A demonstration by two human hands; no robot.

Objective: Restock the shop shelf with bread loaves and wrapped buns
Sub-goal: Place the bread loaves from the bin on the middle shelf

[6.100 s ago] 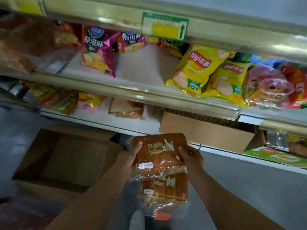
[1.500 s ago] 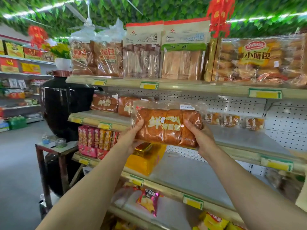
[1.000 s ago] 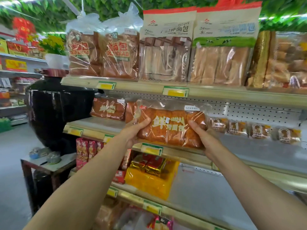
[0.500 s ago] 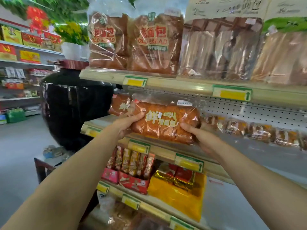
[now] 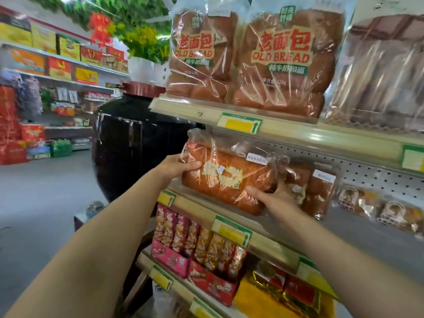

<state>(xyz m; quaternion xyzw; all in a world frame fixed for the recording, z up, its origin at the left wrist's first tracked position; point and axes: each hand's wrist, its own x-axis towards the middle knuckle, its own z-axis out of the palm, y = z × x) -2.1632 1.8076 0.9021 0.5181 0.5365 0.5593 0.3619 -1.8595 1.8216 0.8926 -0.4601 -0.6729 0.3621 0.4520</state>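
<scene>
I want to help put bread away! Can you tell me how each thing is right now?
Bread loaf: wrapped, held at the middle shelf's left end.
Left hand: grips the loaf's left end.
Right hand: holds the loaf from below.
Old Bread bags: two, standing upright on the top shelf.
Wrapped buns: lying on the middle shelf.

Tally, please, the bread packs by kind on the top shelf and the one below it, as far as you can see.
Old Bread bags, top shelf: 2
Sliced loaf packs, top shelf: 1 in view
Loaf in both hands: 1
Loaves behind it: at least 1
Wrapped buns: about 3, blurred
Total: about 8
</scene>
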